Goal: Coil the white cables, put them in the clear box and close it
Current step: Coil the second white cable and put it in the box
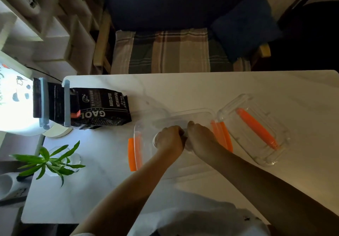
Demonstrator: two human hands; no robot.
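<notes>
Clear box (pixel 145 125); long axis left-right

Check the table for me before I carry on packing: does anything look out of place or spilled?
Nothing spilled. The coffee bag lies on its side, its top overhanging the table's left edge. The lid sits off the box.

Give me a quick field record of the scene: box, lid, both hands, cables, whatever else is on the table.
box: clear box with orange latches, open, on the white table
lid: clear lid with orange handle, off, lying right of the box
left hand: left hand inside the box, fingers curled
right hand: right hand inside the box, touching the left
cables: hidden by the hands; cannot confirm
other: black coffee bag far left; green plant at near-left edge
</notes>
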